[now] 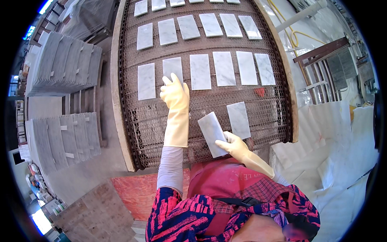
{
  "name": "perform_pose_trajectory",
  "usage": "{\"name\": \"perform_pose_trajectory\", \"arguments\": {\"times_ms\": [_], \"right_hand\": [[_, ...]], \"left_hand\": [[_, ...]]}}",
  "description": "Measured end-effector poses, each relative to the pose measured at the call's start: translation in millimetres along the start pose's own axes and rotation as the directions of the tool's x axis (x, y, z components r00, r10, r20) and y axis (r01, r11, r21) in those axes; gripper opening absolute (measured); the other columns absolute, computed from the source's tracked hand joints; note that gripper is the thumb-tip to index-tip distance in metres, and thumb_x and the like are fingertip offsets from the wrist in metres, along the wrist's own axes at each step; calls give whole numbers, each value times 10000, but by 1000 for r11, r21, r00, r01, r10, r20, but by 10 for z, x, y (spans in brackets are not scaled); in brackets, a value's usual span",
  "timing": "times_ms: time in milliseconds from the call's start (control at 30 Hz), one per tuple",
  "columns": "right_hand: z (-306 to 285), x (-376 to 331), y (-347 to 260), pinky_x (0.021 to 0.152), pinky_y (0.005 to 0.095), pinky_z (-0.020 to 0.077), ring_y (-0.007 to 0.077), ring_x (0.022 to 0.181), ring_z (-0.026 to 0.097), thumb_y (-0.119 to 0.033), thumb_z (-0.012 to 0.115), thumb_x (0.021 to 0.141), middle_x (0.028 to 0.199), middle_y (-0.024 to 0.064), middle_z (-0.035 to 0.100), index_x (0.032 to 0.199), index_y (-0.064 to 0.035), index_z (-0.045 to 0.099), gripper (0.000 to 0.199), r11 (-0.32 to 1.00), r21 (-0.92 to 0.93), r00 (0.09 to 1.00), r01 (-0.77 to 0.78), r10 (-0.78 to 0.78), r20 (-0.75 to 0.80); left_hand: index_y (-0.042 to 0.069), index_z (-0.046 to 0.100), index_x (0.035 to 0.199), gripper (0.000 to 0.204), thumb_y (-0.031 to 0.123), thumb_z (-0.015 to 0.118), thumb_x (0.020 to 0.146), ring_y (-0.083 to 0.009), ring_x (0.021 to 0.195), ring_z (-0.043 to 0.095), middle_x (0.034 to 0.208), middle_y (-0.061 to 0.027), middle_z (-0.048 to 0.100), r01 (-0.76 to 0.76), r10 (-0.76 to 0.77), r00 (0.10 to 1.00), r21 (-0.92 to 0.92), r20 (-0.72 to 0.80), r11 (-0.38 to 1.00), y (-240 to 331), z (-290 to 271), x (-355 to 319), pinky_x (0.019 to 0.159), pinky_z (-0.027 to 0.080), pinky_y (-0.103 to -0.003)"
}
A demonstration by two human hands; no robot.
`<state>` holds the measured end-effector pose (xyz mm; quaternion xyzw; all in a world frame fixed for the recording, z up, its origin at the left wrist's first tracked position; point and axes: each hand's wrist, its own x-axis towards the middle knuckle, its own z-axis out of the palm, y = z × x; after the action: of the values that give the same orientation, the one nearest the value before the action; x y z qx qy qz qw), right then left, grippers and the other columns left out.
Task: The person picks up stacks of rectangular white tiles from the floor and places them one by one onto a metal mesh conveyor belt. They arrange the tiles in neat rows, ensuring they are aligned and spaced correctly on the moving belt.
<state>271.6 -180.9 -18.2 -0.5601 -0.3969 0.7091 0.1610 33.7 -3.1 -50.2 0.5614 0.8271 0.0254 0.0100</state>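
My left hand (175, 92), in a cream rubber glove, is stretched forward over the near part of a grey-white marble tile (172, 67). Its fingers are spread apart; whether they press on the tile is hard to tell. Closer to my body, my right hand (234, 147), gloved the same way, grips the right edge of another marble tile (211, 131), which is tilted. Just beyond that hand, a single tile (239, 120) lies on the wire-mesh conveyor (181, 115). Several more rectangular tiles (200, 71) lie in rows farther up the mesh.
Wooden rails (117, 80) border the conveyor, with a dark chain inside the edge. Stacks of thin grey slabs (66, 60) stand on pallets at the left. A red scrap (260, 92) is on the mesh. White sheeting (318, 133) and a yellow hose (293, 38) are at the right.
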Motion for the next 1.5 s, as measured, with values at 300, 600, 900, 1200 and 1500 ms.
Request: {"name": "perform_pose_trajectory", "arguments": {"times_ms": [300,600,900,1200,1500], "right_hand": [[-61,-97,51,895,304,537,97,985,657,-281,742,1042,1091,28,743,1264,-12,687,353,1000,28,998,11,-10,-55],[-42,-101,183,924,304,543,109,1036,678,-283,734,1045,1150,53,760,1318,-6,679,393,993,118,999,15,-10,-47],[59,-91,280,772,297,543,87,931,660,-364,723,1041,1058,21,737,1306,-62,686,403,997,72,1000,-13,15,-19],[442,-116,-156,915,455,558,355,1028,727,-298,711,1016,1072,201,743,1236,-6,674,367,816,-460,921,351,-391,10],[358,-115,-352,1142,482,504,406,1321,649,-397,750,967,1440,239,670,1549,-38,548,713,549,-602,768,580,-614,180]], "left_hand": [[92,522,1554,637,410,703,1033,-415,1375,559,1589,-228,513,141,-141,990,-30,-11,990,-563,-169,165,1136,467,-551],[85,566,1431,567,393,746,990,-415,1089,682,1339,-189,589,55,-48,974,24,-221,998,-960,190,300,907,576,-541],[85,517,1559,663,441,701,1031,-423,1272,652,1569,-240,541,-35,29,983,-31,-180,999,-1156,145,70,1053,564,-510],[146,367,1703,832,260,769,983,-363,1337,624,1537,-275,552,383,114,906,-903,408,194,-306,-431,-2077,1111,527,-479],[114,390,1680,866,158,814,926,-413,1504,497,1725,-214,385,99,-68,995,-645,72,758,-1083,-566,-1978,1251,457,-502]]}}
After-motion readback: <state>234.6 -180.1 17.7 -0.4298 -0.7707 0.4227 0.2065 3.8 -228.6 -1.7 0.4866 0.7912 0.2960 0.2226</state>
